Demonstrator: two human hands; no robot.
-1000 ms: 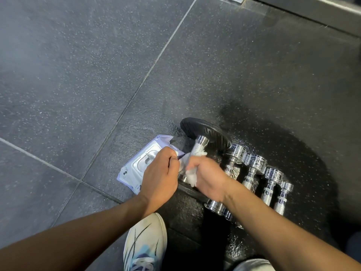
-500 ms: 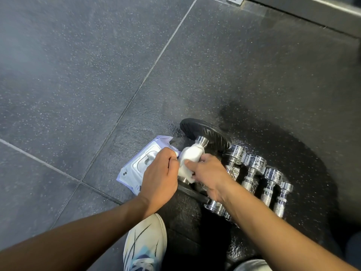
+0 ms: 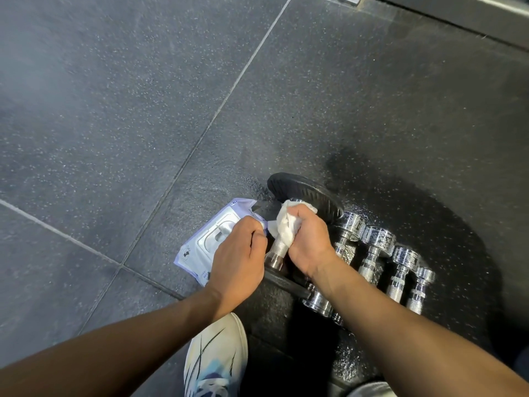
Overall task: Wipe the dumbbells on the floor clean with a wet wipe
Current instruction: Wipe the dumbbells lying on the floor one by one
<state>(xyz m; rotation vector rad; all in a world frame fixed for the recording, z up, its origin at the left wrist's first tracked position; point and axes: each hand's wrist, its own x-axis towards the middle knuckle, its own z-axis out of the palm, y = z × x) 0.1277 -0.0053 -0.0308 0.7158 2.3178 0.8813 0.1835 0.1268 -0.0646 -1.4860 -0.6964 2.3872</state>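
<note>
A large dumbbell with black plates (image 3: 307,193) and a knurled chrome handle (image 3: 279,247) lies on the dark floor. My right hand (image 3: 307,239) is closed around the upper part of the handle with a crumpled white wet wipe (image 3: 286,224) pressed against it. My left hand (image 3: 239,259) sits just left of the handle's near end, fingers curled; what it grips is hidden. To the right, several small chrome dumbbells (image 3: 372,253) lie side by side.
A pale purple wet-wipe pack (image 3: 200,250) lies on the floor under my left hand. My white shoe (image 3: 217,356) is planted below the hands. Speckled dark rubber tiles (image 3: 114,110) stretch left and up; a metal ledge (image 3: 458,15) runs along the top right.
My right hand has slid the wipe up the handle from its near end towards the far black plate. My left hand has stayed in place.
</note>
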